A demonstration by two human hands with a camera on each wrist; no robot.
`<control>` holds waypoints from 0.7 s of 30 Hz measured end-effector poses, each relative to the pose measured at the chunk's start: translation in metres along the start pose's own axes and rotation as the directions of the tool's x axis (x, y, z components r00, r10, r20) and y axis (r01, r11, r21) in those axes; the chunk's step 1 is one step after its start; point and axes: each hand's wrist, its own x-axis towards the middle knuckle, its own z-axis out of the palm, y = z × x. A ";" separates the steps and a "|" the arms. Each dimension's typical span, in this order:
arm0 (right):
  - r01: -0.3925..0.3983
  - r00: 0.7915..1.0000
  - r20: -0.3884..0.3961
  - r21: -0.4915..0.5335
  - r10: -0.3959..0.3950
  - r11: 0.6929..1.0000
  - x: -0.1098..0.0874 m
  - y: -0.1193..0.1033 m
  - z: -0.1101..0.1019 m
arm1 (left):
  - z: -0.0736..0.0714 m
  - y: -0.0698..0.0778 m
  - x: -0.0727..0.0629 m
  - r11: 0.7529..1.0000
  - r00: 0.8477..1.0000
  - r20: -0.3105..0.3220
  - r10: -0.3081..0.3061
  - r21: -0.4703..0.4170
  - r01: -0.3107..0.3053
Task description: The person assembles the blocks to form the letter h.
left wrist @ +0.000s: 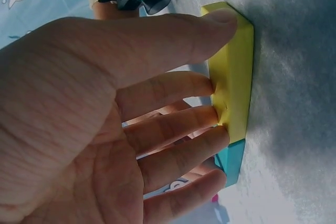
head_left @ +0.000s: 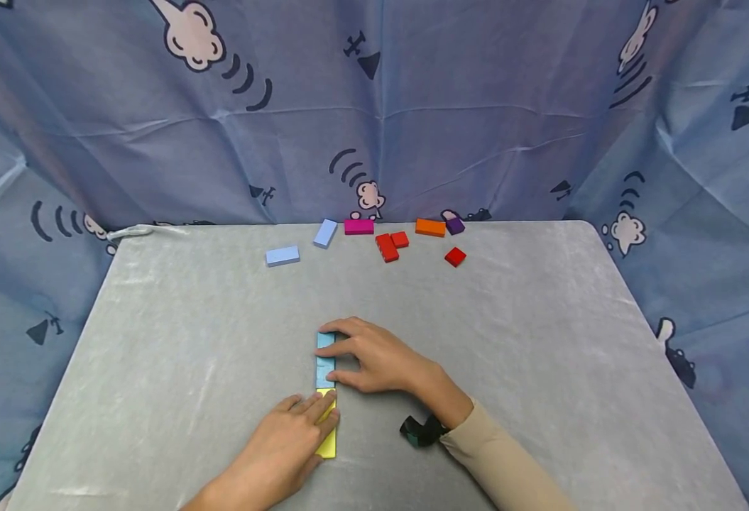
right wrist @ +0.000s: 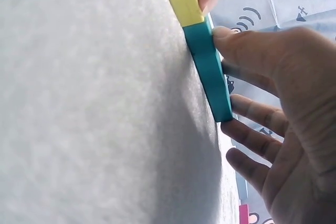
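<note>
A light blue block (head_left: 326, 365) and a yellow block (head_left: 327, 448) lie end to end in a line on the table, touching. My left hand (head_left: 285, 443) lies over the yellow block; the left wrist view shows its thumb (left wrist: 218, 24) against one end and its fingertips along the upper edge. With its thumb (right wrist: 226, 34) on the near side and its fingers across the top and far end, my right hand (head_left: 383, 358) holds the blue block, which looks teal in the right wrist view. Fingers partly cover both blocks.
Along the table's far edge lie two pale blue blocks (head_left: 282, 256), a magenta block (head_left: 358, 226), several red blocks (head_left: 387, 248), an orange block (head_left: 430, 227) and a purple block (head_left: 455, 226). A patterned blue curtain (head_left: 476, 106) hangs behind the grey-covered table (head_left: 540, 319).
</note>
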 end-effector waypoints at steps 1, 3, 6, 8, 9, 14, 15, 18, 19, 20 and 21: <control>0.000 1.000 -0.001 -0.001 0.000 1.000 0.000 0.000 0.000 | 0.000 0.000 0.000 1.000 1.000 -0.003 0.000 0.001 0.000; 0.001 1.000 -0.004 -0.004 -0.001 1.000 0.001 0.000 0.001 | -0.001 0.000 0.000 1.000 1.000 -0.005 0.000 0.004 0.000; 0.005 1.000 -0.005 -0.008 -0.005 1.000 0.001 0.000 0.001 | 0.000 0.000 -0.001 1.000 1.000 -0.002 0.001 0.011 -0.001; 0.009 1.000 -0.006 -0.009 -0.009 1.000 0.000 0.000 0.000 | 0.000 0.000 -0.001 1.000 1.000 -0.010 0.007 0.019 -0.007; 0.009 1.000 -0.009 -0.006 -0.009 1.000 0.000 0.001 0.000 | 0.000 -0.001 -0.001 1.000 1.000 -0.015 0.011 0.022 -0.011; 0.004 0.994 -0.107 0.039 0.000 0.999 -0.002 0.005 -0.007 | -0.003 -0.006 0.002 0.999 0.995 -0.093 0.034 0.000 -0.034; 0.002 0.990 -0.140 0.049 0.005 0.999 -0.002 0.007 -0.009 | -0.004 -0.008 0.003 0.999 0.994 -0.106 0.030 -0.016 -0.032; -0.009 0.976 -0.218 0.071 0.024 0.997 -0.004 0.012 -0.015 | -0.001 -0.014 0.007 0.999 0.990 -0.142 0.013 -0.047 -0.020; -0.013 0.971 -0.237 0.073 0.030 0.997 -0.005 0.013 -0.016 | 0.001 -0.016 0.008 0.999 0.988 -0.151 0.007 -0.051 -0.015; -0.017 0.968 -0.250 0.075 0.036 0.997 -0.006 0.015 -0.018 | 0.004 -0.019 0.009 0.998 0.988 -0.157 0.000 -0.055 -0.008; -0.021 0.965 -0.261 0.078 0.041 0.997 -0.007 0.016 -0.019 | 0.006 -0.021 0.010 0.998 0.987 -0.161 -0.006 -0.057 -0.003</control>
